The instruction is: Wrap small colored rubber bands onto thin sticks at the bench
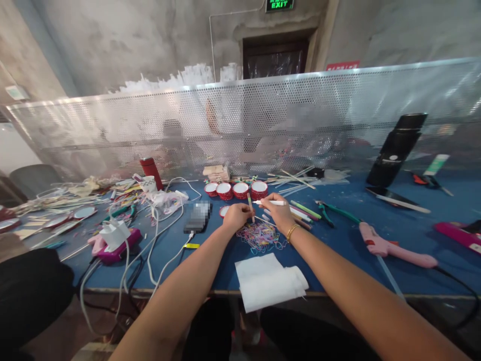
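Both hands work over the middle of the blue desk (376,220), well back from its front edge. The left hand (236,215) has its fingers closed on a short thin stick (250,205) that stands nearly upright. The right hand (278,212), with a gold bracelet (292,231) at the wrist, has its fingers clamped on a white stick (271,202) that lies level and points left, its tip just beside the upright stick.

Directly below the hands lies a loose heap of coloured rubber bands (260,236). A folded white cloth (268,281) lies nearer the person and overhangs the front edge of the desk. Bare desk surface remains between the cloth and the heap and to the right front of the right forearm.

Behind the hands stands a row of 4 red-rimmed tape rolls (235,190). A perforated metal screen (338,115) closes the far edge of the desk. To the right lie coloured sticks (305,210), green-handled pliers (334,210) and a pink glue gun (391,248) with its cable running off the right side. To the left lie a phone (197,216) on a white cable (165,240), a pink device (112,245) and a red flask (151,171). Cables and clutter crowd the left half of the desk.
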`<state>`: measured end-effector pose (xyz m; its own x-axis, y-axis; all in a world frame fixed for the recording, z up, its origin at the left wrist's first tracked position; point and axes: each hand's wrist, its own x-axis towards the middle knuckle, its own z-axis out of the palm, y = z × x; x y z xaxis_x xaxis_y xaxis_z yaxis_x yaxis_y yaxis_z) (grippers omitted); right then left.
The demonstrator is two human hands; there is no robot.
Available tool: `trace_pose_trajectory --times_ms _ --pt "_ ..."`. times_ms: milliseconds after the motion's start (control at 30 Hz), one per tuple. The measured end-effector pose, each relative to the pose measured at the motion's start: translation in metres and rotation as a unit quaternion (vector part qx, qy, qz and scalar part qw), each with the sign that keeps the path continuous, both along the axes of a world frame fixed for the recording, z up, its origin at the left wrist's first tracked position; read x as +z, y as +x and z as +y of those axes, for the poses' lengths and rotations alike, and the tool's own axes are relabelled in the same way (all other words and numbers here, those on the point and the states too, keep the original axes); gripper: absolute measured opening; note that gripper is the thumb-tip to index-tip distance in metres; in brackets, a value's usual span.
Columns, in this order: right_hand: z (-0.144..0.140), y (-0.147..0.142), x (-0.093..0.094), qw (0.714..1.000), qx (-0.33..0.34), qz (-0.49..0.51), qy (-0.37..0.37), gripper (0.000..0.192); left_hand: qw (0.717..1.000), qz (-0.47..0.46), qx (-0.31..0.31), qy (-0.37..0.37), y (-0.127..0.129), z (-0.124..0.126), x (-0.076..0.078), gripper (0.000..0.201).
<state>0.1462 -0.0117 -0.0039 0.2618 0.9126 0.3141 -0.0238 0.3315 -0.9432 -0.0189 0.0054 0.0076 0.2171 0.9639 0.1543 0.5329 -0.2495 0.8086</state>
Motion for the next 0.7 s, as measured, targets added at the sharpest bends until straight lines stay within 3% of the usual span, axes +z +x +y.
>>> trace_pose_trajectory --times_ms 200,433,700 --pt "0.0017 -0.0015 -0.0007 0.999 0.010 -0.033 0.037 0.029 1.000 0.001 0.006 -0.007 -0.0001 0.0004 0.0013 0.015" --pt "0.0022 0.0025 -0.0014 1.000 -0.021 -0.021 0.000 0.032 1.000 -0.015 0.009 -0.020 -0.0002 -0.0015 0.0033 0.016" --pt "-0.0007 -0.0029 0.0020 0.999 0.001 -0.043 0.029 0.030 1.000 -0.008 0.008 -0.003 -0.0004 -0.0029 0.0041 0.014"
